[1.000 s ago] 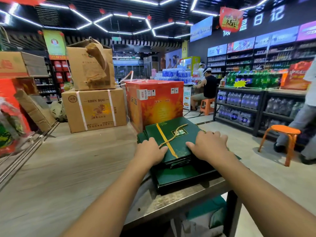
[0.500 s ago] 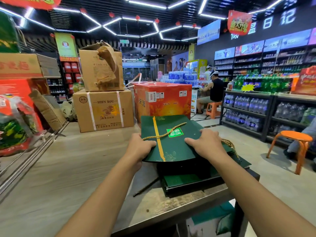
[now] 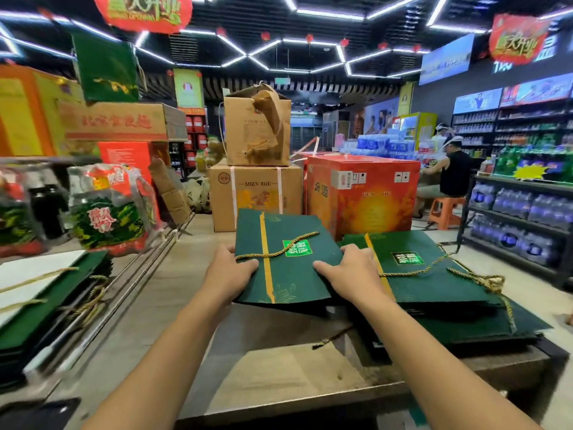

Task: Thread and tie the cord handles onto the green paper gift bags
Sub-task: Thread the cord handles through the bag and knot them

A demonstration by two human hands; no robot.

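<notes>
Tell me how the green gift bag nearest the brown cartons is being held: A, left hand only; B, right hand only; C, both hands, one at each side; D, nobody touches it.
C: the left hand and the right hand each grip one side of the green gift bag, thumbs on its top face.

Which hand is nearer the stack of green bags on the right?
Right. The right hand grips the held bag at its right edge, directly beside the stack; the left hand grips its left edge, on the bag's far side from the stack.
</notes>
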